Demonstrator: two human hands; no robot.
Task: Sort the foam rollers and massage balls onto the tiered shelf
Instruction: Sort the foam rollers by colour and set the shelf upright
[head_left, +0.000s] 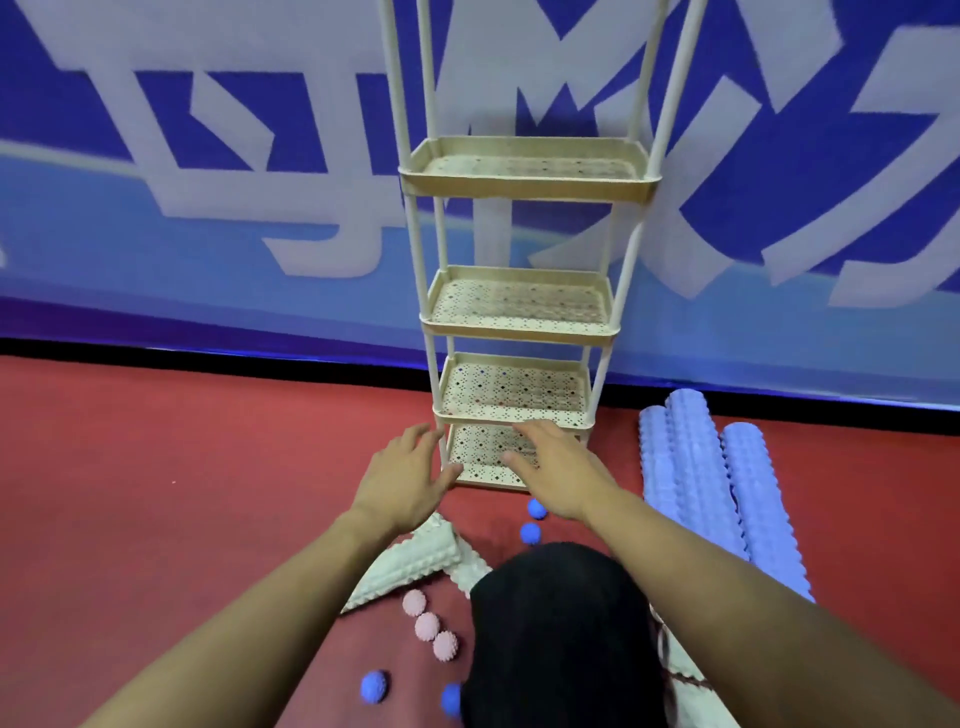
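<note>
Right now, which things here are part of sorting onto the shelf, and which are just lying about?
Part of the job:
tiered shelf
blue foam rollers
white foam rollers
pink massage balls
blue massage balls

Just there:
red floor
blue and white banner
black garment

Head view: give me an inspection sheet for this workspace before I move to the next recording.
Surface: red floor, carpet-like.
Job's things: tiered shelf, all visible trays bare. Three blue foam rollers lying right of it. White foam rollers on the floor near the left forearm. Three pink massage balls in a row; four blue massage balls scattered.
Clutter: dark fabric, probably the person's clothing.
Grips: left hand and right hand open, holding nothing, reaching toward the lowest tray.
Cables: nothing seen.
Surroundings: blue and white banner wall behind the shelf.
</note>
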